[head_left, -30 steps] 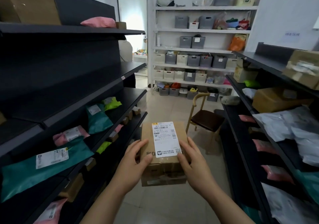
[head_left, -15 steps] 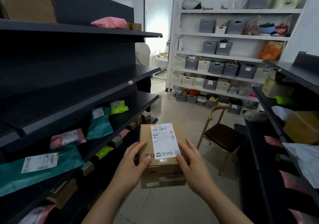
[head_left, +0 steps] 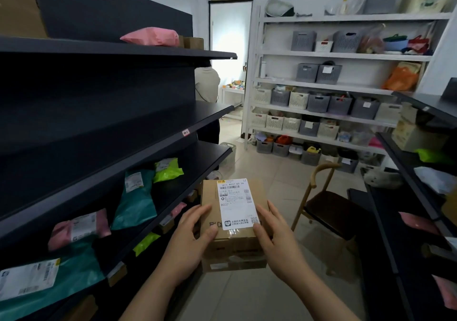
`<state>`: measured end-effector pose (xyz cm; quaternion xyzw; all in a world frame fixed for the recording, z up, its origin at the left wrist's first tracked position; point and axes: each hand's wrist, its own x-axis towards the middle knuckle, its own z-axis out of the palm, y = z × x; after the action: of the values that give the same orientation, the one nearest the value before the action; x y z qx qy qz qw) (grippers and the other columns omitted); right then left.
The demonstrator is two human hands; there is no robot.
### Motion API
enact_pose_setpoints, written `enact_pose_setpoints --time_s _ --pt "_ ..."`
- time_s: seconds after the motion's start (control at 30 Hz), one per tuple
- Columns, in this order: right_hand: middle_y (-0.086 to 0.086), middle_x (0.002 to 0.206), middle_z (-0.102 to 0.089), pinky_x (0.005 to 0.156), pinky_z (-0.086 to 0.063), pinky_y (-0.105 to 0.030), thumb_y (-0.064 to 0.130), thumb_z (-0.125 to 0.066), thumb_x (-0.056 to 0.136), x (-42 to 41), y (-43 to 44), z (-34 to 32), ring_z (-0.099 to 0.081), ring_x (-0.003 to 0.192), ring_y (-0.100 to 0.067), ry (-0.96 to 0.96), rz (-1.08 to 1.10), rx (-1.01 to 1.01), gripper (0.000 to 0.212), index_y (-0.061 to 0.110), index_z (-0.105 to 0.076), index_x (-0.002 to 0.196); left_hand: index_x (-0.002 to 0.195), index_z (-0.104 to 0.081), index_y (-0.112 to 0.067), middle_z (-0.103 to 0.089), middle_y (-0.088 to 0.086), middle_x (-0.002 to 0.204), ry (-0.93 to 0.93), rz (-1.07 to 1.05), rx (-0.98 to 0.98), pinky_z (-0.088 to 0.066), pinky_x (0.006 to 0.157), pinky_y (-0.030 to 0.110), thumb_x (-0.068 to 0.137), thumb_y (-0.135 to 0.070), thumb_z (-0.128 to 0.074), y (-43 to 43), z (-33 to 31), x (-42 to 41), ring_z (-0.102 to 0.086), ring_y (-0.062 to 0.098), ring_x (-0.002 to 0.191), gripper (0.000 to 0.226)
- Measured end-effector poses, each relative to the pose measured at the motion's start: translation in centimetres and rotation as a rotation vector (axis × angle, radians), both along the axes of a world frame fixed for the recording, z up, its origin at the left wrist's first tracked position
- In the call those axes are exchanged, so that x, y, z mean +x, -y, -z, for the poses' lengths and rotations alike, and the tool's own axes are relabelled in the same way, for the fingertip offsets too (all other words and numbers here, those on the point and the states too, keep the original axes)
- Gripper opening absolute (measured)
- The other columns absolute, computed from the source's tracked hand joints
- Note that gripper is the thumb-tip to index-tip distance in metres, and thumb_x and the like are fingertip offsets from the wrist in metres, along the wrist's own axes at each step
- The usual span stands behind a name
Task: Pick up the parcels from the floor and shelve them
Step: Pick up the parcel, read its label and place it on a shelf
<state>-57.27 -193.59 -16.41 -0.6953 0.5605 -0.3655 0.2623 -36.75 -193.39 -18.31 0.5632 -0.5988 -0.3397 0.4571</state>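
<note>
Both hands are holding the cardboard parcel box [head_left: 235, 244] in the air over the aisle floor, just right of the black shelving unit [head_left: 197, 162]. Left hand [head_left: 190, 236] is gripping its left side, right hand [head_left: 277, 241] its right. Each grip is clamping the box, fingers lying on top beside the white shipping label [head_left: 237, 203]. Teal mailer [head_left: 136, 204] and lime mailer [head_left: 168, 171] are sitting on the nearby shelf. Wooden chair [head_left: 329, 211] is standing to the right.

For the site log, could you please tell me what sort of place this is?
Probably a parcel storeroom: dark shelves hold labelled mailer bags, and the left hand and right hand hold a labelled cardboard box.
</note>
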Motion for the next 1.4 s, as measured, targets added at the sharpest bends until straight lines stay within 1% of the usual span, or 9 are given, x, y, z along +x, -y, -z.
enact_pose_setpoints --time_s 0.17,0.3,0.47,0.53,0.7,0.93,1.03,1.13,1.4 --pt "0.013 0.157 -0.009 0.111 -0.025 -0.032 0.034 -0.044 0.096 1.5 5.5 -1.6 -0.016 0.142 -0.009 0.023 0.003 0.01 0.046 0.044 -0.031 0.139 0.13 -0.048 -0.045 -0.037 -0.018 0.141 0.027 0.008 -0.014 -0.036 0.111 0.045 0.085 -0.039 -0.064 5.8 -1.7 1.7 -0.038 0.012 0.134 0.048" --pt "0.013 0.156 -0.01 0.107 -0.02 -0.022 0.032 -0.044 0.097 2.5 9.6 -2.2 -0.013 0.142 -0.007 0.042 0.027 -0.011 0.045 0.042 -0.033 0.139 0.13 -0.048 -0.042 -0.035 -0.019 0.14 0.03 0.022 -0.009 -0.038 0.11 0.043 0.087 -0.033 -0.064 10.3 -3.0 2.5 -0.04 0.011 0.13 0.047" --pt "0.014 0.157 -0.01 0.112 -0.032 -0.041 0.033 -0.044 0.096 2.7 13.8 -1.4 -0.017 0.142 -0.009 0.067 0.04 -0.003 0.045 0.046 -0.033 0.138 0.132 -0.049 -0.036 -0.037 -0.016 0.141 0.03 0.044 -0.019 -0.038 0.11 0.038 0.087 -0.029 -0.065 14.6 -2.5 2.5 -0.041 0.008 0.129 0.049" --pt "0.014 0.157 -0.01 0.112 -0.032 -0.042 0.034 -0.044 0.096 2.5 15.1 -1.2 -0.017 0.143 -0.01 0.057 0.04 -0.004 0.045 0.047 -0.033 0.138 0.132 -0.05 -0.036 -0.037 -0.016 0.141 0.03 0.042 -0.01 -0.038 0.11 0.037 0.087 -0.03 -0.065 15.9 -2.3 2.4 -0.04 0.007 0.128 0.049" --pt "0.012 0.157 -0.01 0.111 -0.028 -0.032 0.032 -0.044 0.097 2.3 19.3 -1.0 -0.017 0.142 -0.009 0.062 0.016 -0.005 0.045 0.044 -0.033 0.138 0.134 -0.05 -0.033 -0.038 -0.016 0.14 0.028 0.014 -0.01 -0.039 0.108 0.032 0.087 -0.026 -0.065 19.5 -2.1 1.9 -0.042 0.006 0.127 0.049" --pt "0.013 0.155 -0.014 0.103 -0.022 -0.018 0.029 -0.044 0.097 1.2 27.6 -2.1 -0.017 0.134 0.004 0.031 -0.089 -0.087 0.043 0.042 -0.036 0.137 0.129 -0.052 -0.043 -0.039 -0.028 0.134 -0.04 -0.078 0.003 -0.046 0.102 0.043 0.086 -0.033 -0.066 25.8 -2.9 0.8 -0.046 0.008 0.124 0.047" --pt "0.012 0.156 -0.014 0.106 -0.021 -0.019 0.029 -0.044 0.097 0.3 31.8 -3.0 -0.014 0.142 -0.003 0.029 -0.147 -0.119 0.044 0.044 -0.035 0.137 0.125 -0.055 -0.044 -0.04 -0.024 0.138 -0.114 -0.114 -0.019 -0.043 0.104 0.039 0.084 -0.034 -0.068 28.9 -3.8 -0.4 -0.047 0.008 0.124 0.045" --pt "0.012 0.156 -0.015 0.109 -0.023 -0.022 0.03 -0.044 0.097 -0.5 35.9 -4.1 -0.015 0.142 -0.004 0.039 -0.202 -0.147 0.044 0.043 -0.036 0.137 0.133 -0.051 -0.032 -0.039 -0.015 0.141 -0.017 -0.2 -0.1 -0.037 0.107 0.028 0.087 -0.027 -0.065 31.9 -5.0 -1.5 -0.04 0.004 0.127 0.048" --pt "0.012 0.155 -0.017 0.109 -0.02 -0.023 0.03 -0.044 0.097 -0.9 44.3 -6.6 -0.011 0.144 -0.006 0.039 -0.338 -0.191 0.042 0.041 -0.038 0.137 0.136 -0.049 -0.031 -0.04 -0.013 0.142 0.012 -0.344 -0.134 -0.038 0.108 0.031 0.089 -0.025 -0.062 37.5 -7.7 -2.9 -0.043 0.009 0.126 0.049"
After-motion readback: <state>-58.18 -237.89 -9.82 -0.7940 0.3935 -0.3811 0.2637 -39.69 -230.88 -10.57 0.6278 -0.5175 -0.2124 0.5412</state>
